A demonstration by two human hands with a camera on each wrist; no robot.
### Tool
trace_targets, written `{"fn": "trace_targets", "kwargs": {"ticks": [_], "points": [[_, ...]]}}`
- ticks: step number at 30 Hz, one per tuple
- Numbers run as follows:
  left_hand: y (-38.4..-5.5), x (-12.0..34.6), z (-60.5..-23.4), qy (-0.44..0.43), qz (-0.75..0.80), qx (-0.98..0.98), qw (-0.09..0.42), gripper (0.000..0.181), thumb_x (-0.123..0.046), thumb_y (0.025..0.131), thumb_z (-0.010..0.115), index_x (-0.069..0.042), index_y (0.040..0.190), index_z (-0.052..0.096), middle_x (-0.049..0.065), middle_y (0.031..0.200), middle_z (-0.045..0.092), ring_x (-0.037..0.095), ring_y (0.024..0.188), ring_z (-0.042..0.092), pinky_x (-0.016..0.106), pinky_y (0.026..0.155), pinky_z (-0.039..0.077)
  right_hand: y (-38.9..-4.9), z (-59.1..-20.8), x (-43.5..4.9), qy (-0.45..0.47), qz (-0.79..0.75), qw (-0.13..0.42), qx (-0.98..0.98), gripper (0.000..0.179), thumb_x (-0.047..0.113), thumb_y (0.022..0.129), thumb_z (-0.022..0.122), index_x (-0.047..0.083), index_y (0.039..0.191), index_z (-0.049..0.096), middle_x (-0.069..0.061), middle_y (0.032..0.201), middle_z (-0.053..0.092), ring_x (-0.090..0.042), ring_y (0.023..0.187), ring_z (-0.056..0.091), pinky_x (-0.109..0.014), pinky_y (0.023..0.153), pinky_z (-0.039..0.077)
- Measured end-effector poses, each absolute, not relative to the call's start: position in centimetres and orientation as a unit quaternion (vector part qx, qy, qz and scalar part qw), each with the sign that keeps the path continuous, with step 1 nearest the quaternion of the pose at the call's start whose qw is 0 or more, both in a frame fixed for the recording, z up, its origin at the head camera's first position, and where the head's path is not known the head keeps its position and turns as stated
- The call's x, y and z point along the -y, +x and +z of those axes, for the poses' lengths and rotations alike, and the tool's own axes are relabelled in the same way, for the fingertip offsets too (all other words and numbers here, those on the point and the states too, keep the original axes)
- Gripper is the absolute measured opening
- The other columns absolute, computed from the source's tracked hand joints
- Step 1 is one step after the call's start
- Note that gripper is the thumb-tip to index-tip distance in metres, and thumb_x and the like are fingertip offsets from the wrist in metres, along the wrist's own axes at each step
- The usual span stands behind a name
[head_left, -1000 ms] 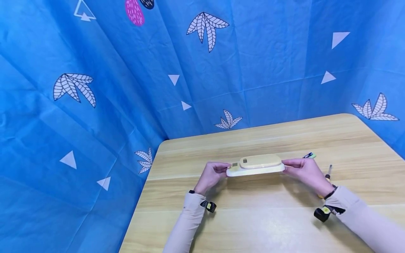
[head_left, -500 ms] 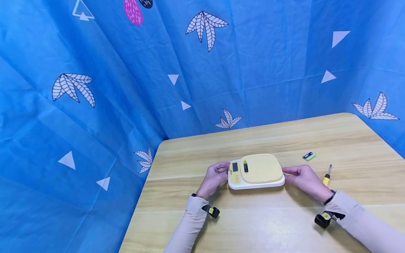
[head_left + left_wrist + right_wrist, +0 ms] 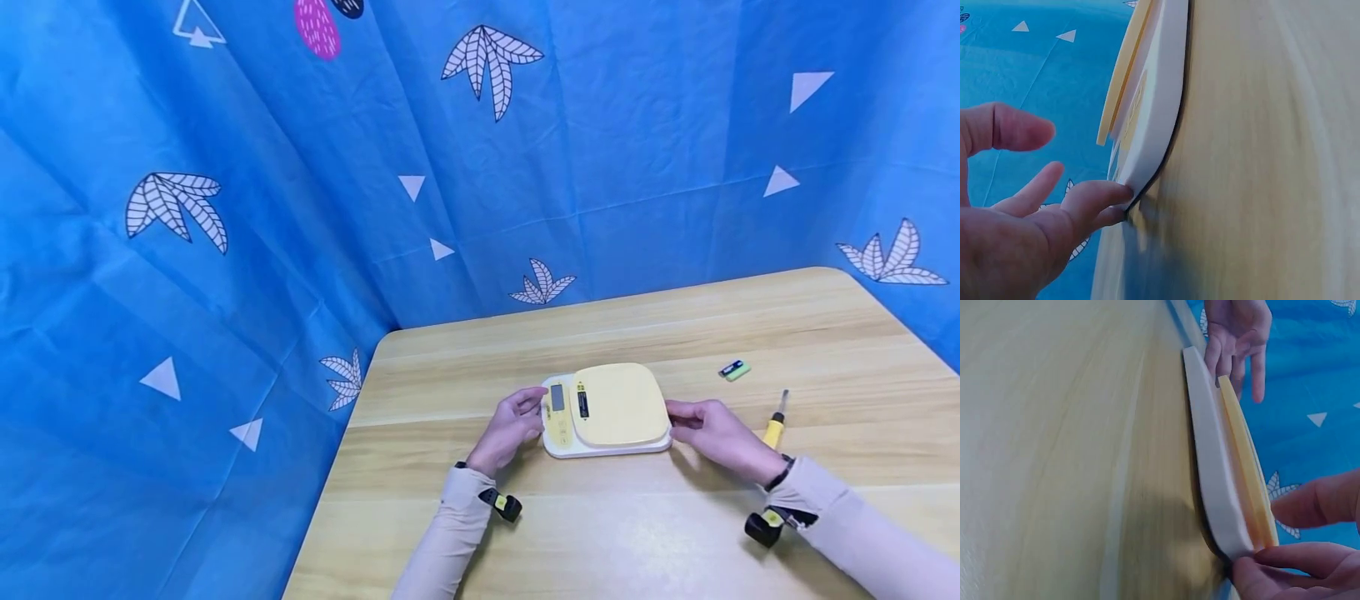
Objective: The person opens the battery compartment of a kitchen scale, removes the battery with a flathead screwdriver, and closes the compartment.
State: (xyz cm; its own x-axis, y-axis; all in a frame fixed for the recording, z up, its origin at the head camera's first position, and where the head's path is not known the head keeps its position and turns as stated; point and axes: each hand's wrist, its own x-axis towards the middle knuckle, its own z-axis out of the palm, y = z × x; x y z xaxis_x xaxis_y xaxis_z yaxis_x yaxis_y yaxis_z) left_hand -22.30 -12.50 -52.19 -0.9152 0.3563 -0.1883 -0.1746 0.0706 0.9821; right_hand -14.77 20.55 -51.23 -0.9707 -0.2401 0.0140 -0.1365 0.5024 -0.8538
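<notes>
A yellow kitchen scale (image 3: 619,403) with a white base lies flat on the wooden table, its display toward the left. My left hand (image 3: 513,428) is at its left end. In the left wrist view, the lower fingertips (image 3: 1124,194) touch the base's corner, while the thumb and another finger stand apart from it. At the opposite end, my right hand (image 3: 716,437) holds the scale's edge. The right wrist view has its fingers (image 3: 1252,575) against the base's corner and the thumb by the rim of the yellow plate. The scale's underside is hidden.
Two small batteries (image 3: 735,370), one dark and one green, lie behind my right hand. A screwdriver (image 3: 776,423) with a yellow handle lies right of that hand, its tip pointing away. A blue patterned curtain (image 3: 645,150) hangs behind and left of the table (image 3: 600,533).
The scale was tilted up between both hands, then came down flat, so its top now faces up. My left thumb has spread from it. The batteries and screwdriver have become easier to see.
</notes>
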Motion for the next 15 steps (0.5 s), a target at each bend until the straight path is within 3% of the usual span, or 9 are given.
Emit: {"fn": "trace_targets", "kwargs": {"ticks": [4,7,10,15], "points": [[-22.6,13.0,-52.2,0.076,0.645,-0.734,0.198,0.061,0.002,0.082,0.062,-0.008,0.141,0.049,0.017,0.153,0.043,0.034,0.144,0.039,0.034,0.108,0.051,-14.8,-51.1,-20.7,-0.109,-0.483,0.053,-0.867,0.045,0.013,0.094,0.062,-0.01,0.132,0.054,-0.032,0.136,0.054,-0.047,0.124,0.056,-0.052,0.105,0.047],[-23.2,13.4,-52.2,0.067,0.63,-0.75,0.192,0.053,-0.009,0.09,0.062,-0.008,0.141,0.049,0.016,0.147,0.048,0.032,0.137,0.047,0.04,0.112,0.048,-14.8,-51.1,-21.0,-0.094,-0.495,0.069,-0.861,0.048,0.016,0.095,0.062,-0.012,0.132,0.051,-0.033,0.131,0.057,-0.044,0.117,0.061,-0.036,0.093,0.06],[-24.0,13.7,-52.2,0.059,0.621,-0.759,0.186,0.05,-0.013,0.094,0.059,-0.004,0.142,0.047,0.019,0.145,0.05,0.033,0.131,0.052,0.045,0.11,0.05,-14.7,-51.2,-21.3,-0.086,-0.528,0.104,-0.839,0.055,0.016,0.096,0.061,-0.019,0.135,0.042,-0.034,0.12,0.062,-0.039,0.103,0.068,-0.026,0.08,0.062],[-25.4,13.6,-52.5,0.036,0.601,-0.778,0.179,0.049,-0.008,0.093,0.059,-0.003,0.141,0.049,0.018,0.144,0.052,0.029,0.122,0.059,0.04,0.1,0.057,-14.6,-51.4,-21.6,-0.067,-0.588,0.182,-0.785,0.063,0.014,0.099,0.056,-0.023,0.14,0.025,-0.027,0.103,0.067,-0.027,0.082,0.07,-0.035,0.073,0.065]]}}
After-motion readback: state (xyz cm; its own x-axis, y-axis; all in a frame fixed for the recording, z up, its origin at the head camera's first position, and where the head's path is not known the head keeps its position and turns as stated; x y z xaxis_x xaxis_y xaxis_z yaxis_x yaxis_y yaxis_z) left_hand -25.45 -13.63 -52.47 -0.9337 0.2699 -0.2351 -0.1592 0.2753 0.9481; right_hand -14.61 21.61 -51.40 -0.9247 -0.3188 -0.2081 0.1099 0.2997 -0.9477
